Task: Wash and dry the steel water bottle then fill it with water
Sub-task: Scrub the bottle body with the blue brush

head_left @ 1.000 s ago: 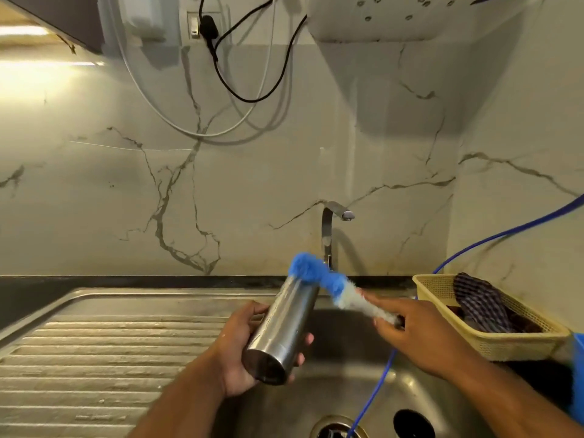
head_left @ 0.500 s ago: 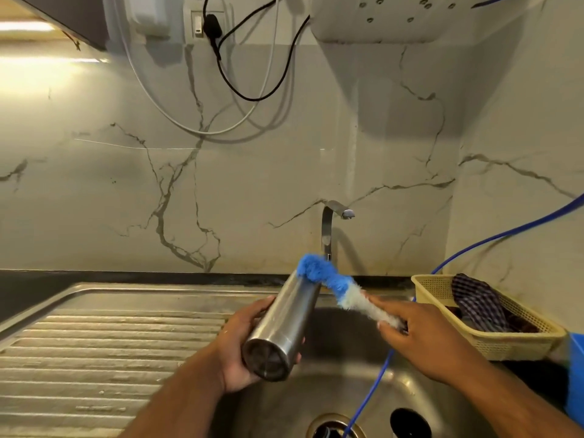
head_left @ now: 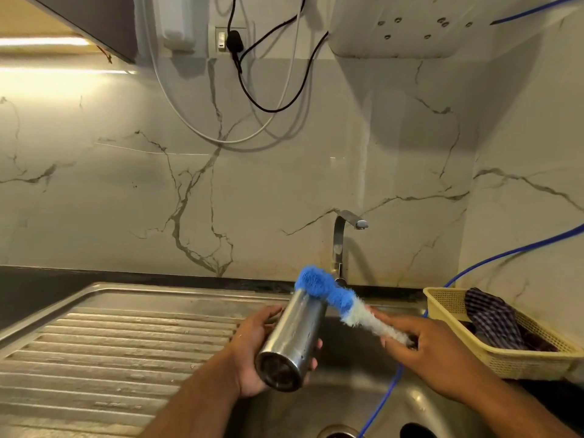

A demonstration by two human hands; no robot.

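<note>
1. Over the sink (head_left: pixel 347 390), the steel bottle (head_left: pixel 292 339) is held tilted, base toward the camera, mouth toward the tap (head_left: pixel 339 241).
2. Left hand (head_left: pixel 252 349): fingers wrapped round the mid-body. Right hand (head_left: pixel 423 349): fingers pinch the bottle brush (head_left: pixel 328 295) on its white section; the blue head sits at the mouth.
3. My read: rigid, light while empty, probably slick if wet. Take a full wrap mid-body, not the rim.
4. The brush looks soft and bendy, so grip close to the bristles.
</note>
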